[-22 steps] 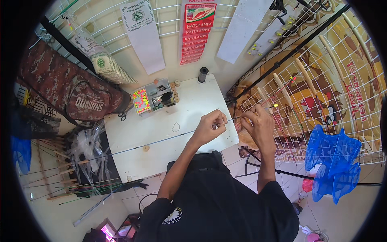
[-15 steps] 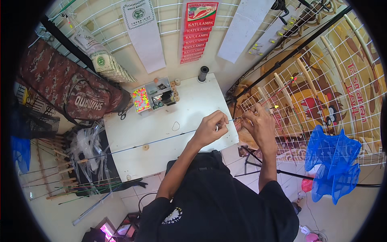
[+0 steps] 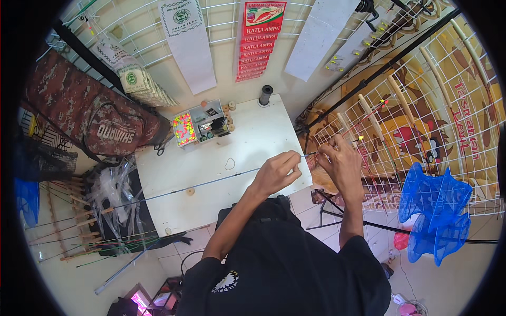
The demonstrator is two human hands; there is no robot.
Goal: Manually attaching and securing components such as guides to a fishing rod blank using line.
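Observation:
A thin blue fishing rod blank (image 3: 221,178) runs slantwise above the white table, from the lower left up to my hands. Near its right end, my left hand (image 3: 276,175) is closed in a pinch around it. Just to the right, past the table's edge, my right hand (image 3: 340,162) pinches the rod's tip end between thumb and fingers. Whether a fine thread or small part is also between those fingertips is too small to tell. The rod's far left end merges with other rods, so where it stops is unclear.
On the white table (image 3: 168,174) stand a divided box (image 3: 211,124) with bright floats, cork rings (image 3: 190,191), a black cylinder (image 3: 266,95), scissors (image 3: 159,150) and a loose loop (image 3: 230,164). Racked rods (image 3: 84,237) lie left; blue nets (image 3: 435,210) and a wire grid (image 3: 421,95) stand right.
My left hand has shifted slightly to the right and turned a little on the rod, its fingers lying closer together. My right hand stays nearly in place at the tip.

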